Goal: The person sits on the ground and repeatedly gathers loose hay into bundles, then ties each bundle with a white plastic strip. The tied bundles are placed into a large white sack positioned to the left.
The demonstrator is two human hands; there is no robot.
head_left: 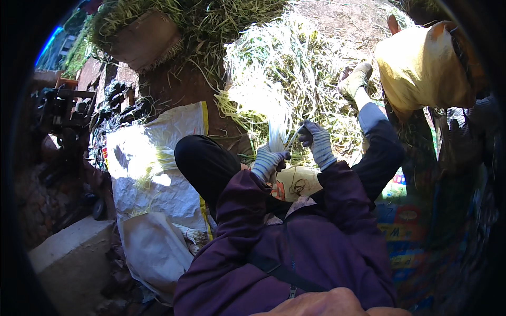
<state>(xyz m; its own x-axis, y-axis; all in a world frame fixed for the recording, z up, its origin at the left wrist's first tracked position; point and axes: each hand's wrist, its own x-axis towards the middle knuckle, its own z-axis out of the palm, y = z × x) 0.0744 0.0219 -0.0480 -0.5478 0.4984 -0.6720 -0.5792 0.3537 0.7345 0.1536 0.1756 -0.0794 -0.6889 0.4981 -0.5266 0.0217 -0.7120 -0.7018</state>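
My left hand [267, 161], in a striped knit glove with dark fingers, is closed around the lower part of a bundle of long pale plant stalks [278, 128]. The stalks fan away from me, and their far ends are washed out by bright sun. To the right, my right hand [317, 143] wears a matching glove. It pinches a thin pale stalk [293, 136] that slants down towards the bundle. Beyond both hands spreads a heap of loose green and yellowish stalks and leaves [312, 75].
A white woven sack [158, 197] lies at my left, with pale stalks [166, 158] on it and a tied bundle [192, 234] partly under its fold. A yellow cloth-covered object [423, 71] stands right. A concrete block [71, 252] sits lower left. More greens top a bale-like bundle [144, 41].
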